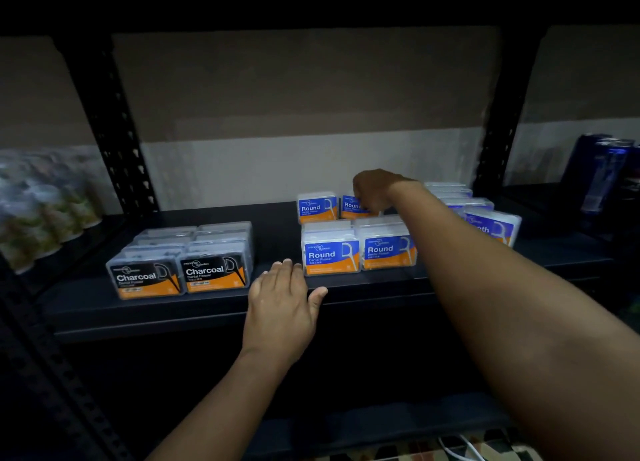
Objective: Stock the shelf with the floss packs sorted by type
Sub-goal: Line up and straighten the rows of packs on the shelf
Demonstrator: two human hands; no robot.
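On the dark shelf two rows of black Charcoal floss packs stand at the left. Blue Round floss packs form two rows in the middle, with two more behind them. A row of blue packs whose label is partly hidden runs along the right, behind my arm. My right hand reaches to the back and grips the rear Round pack from above. My left hand lies flat with straight fingers on the shelf front, beside the front Round pack.
Black perforated uprights frame the bay on both sides. Patterned packets fill the left neighbouring shelf; dark blue cans stand on the right one. A lower shelf lies in shadow below.
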